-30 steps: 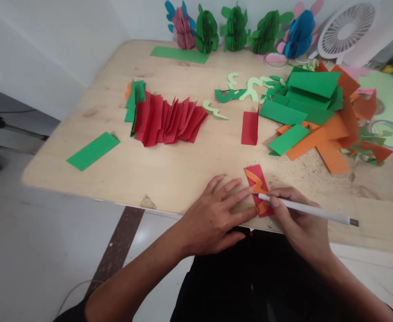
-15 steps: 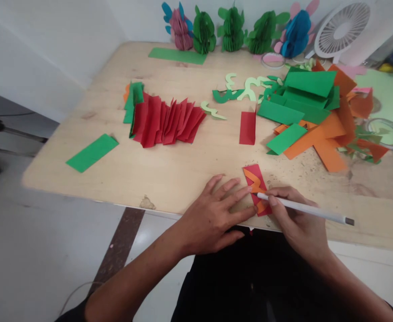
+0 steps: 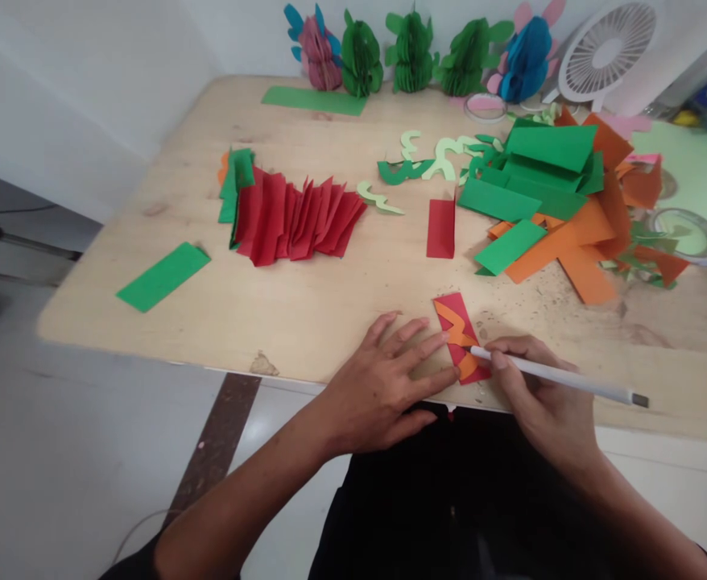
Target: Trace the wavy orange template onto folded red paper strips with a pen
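Note:
Near the table's front edge lies a small red paper strip (image 3: 463, 309), with a wavy orange paper cut-out (image 3: 460, 333) on top of it. My left hand (image 3: 383, 388) rests flat with fingers spread, its fingertips touching the left edge of the two papers. In my right hand (image 3: 551, 419) a white pencil (image 3: 571, 377) is pinched between thumb and fingers. Its dark tip touches the right side of the orange cut-out. A folded red paper piece (image 3: 441, 229) stands farther back.
Red pleated paper (image 3: 296, 217) lies at left, near a green strip (image 3: 163, 276). Green folded papers (image 3: 550, 149) and orange papers (image 3: 586, 274) are heaped at right. Light green cut-outs (image 3: 444, 159) lie mid-table. Paper figures (image 3: 412, 52) and a white fan (image 3: 607, 52) line the back.
The pencil tip has shifted slightly right along the orange cut-out, the right hand moving with it. My left hand stays pressed on the papers. The whole view has shifted a little.

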`<state>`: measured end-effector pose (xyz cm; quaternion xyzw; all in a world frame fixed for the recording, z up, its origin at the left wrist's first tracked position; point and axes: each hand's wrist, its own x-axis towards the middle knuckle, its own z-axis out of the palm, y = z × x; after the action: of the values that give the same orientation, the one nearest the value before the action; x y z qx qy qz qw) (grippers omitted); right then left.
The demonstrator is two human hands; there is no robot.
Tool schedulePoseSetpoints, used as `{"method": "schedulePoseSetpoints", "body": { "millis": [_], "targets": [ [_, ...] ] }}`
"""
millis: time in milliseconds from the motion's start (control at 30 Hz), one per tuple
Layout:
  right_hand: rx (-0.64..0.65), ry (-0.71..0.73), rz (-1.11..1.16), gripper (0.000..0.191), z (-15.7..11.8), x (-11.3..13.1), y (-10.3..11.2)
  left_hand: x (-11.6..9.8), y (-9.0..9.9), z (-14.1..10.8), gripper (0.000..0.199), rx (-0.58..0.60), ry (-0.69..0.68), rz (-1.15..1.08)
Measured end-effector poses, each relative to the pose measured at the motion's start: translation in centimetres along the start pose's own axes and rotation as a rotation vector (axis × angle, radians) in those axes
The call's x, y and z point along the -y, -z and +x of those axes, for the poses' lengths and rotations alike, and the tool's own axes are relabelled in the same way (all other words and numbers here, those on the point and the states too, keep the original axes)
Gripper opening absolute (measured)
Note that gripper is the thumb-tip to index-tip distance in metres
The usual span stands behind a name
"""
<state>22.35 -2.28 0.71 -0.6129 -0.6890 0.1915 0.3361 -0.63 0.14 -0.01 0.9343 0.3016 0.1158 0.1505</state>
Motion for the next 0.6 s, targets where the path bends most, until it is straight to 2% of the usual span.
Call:
{"method": "schedulePoseSetpoints", "body": {
  "millis": [233,600],
  "targets": [
    [-0.009,-0.011,0.004,0.015,0.15,0.19,-0.04,-0.09,0.14,0.07,0.046,0.010,-0.007,0.032],
    [-0.024,0.048,-0.040,0.015,-0.15,0.17,-0.07,0.06,0.07,-0.02,0.044,0.031,-0.016,0.029]
  ]
}}
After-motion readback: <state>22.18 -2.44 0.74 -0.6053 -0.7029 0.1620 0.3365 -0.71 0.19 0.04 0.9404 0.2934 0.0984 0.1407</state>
